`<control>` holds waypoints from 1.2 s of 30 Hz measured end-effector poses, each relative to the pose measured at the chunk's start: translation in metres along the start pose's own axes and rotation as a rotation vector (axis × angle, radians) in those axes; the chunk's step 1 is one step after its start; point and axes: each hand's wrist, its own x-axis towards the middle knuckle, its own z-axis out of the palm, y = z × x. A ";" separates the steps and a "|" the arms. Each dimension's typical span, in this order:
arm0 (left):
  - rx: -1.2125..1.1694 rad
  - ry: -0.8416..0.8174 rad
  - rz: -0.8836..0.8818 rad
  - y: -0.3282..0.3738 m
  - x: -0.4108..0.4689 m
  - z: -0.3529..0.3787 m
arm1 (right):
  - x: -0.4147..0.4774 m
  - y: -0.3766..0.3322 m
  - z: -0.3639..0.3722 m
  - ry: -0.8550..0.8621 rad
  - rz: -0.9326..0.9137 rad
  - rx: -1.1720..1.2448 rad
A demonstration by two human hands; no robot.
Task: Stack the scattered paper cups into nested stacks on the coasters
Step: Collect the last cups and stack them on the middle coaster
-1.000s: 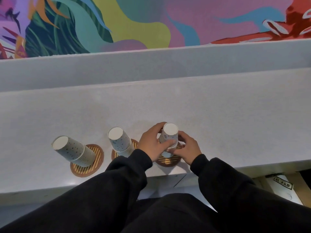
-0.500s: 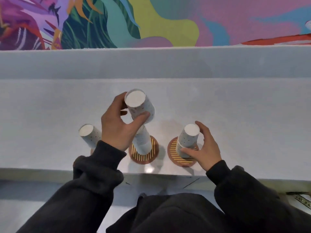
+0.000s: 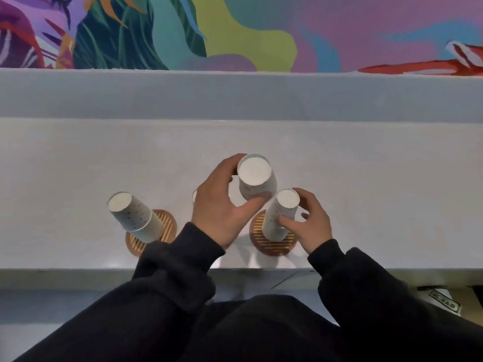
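The left hand (image 3: 219, 210) holds one paper cup – the held cup (image 3: 257, 178) – upside down above the bench (image 3: 366, 178). Its fingers (image 3: 230, 165) curl round the far side of the cup wall and the thumb presses the near side, so the cup is clamped between them with its white base facing up.

Just right of that thumb, the right hand (image 3: 311, 226) grips the right stack (image 3: 278, 220), a nested column of inverted cups. This hand's fingers (image 3: 287, 221) wrap its right side from the middle up to near the top. Below them, the right stack stands on the right coaster (image 3: 271, 246), a round brown one with yellow stripes. The held cup is just beside the top of this stack, up and to the left; whether the two touch cannot be told.

Well left of the left hand's fingers, the left stack (image 3: 136, 218) stands untouched on the left coaster (image 3: 164, 229) – cup bases up, speckled walls. Behind the left hand's knuckles a thin white sliver (image 3: 194, 196) of another cup shows; the rest is hidden.

Black sleeves (image 3: 183, 257) cover both wrists, and a colourful mural (image 3: 235, 30) runs beyond the far edge of the bench.
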 end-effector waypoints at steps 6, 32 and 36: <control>-0.039 -0.263 -0.144 -0.015 0.002 0.079 | 0.000 0.010 -0.001 -0.012 0.084 -0.012; 0.129 -0.037 -0.320 -0.089 -0.025 -0.040 | -0.033 -0.021 0.106 -0.307 -0.229 -0.154; 0.097 -0.074 -0.345 -0.107 -0.027 -0.032 | -0.015 -0.013 0.145 -0.259 -0.013 -0.049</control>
